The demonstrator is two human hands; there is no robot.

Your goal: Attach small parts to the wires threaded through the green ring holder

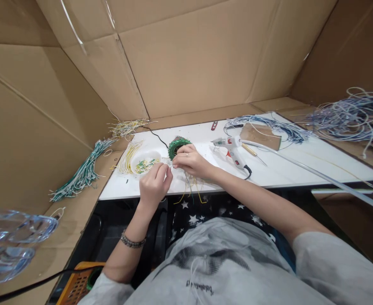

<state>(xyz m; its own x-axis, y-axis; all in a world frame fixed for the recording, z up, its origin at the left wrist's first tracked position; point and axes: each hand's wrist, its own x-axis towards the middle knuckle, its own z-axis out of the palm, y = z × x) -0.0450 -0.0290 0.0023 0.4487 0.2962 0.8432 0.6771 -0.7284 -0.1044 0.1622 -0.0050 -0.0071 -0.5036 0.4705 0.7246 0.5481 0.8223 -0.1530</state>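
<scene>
My left hand (155, 183) is closed in a pinch in front of the white bowl (159, 155). My right hand (193, 162) meets it at the fingertips, its fingers closed too. Something small and pale shows between the two hands, too small to name. Just behind my right hand is a dark green, fuzzy ring-shaped piece (174, 145), partly hidden by the fingers. Thin yellow and dark strands (194, 185) hang below that hand over the table's front edge. Small green, yellow and white bits (145, 165) lie in the bowl.
On the white table (288, 169) lie a glue gun (234, 150) with a long clear tube, a yellow-handled awl (249, 149), a brown block (260, 135) and cream cords (127, 159). Bundles of green cords (86, 169) and blue-white cords (354, 116) flank it. Cardboard walls (189, 63) surround the table.
</scene>
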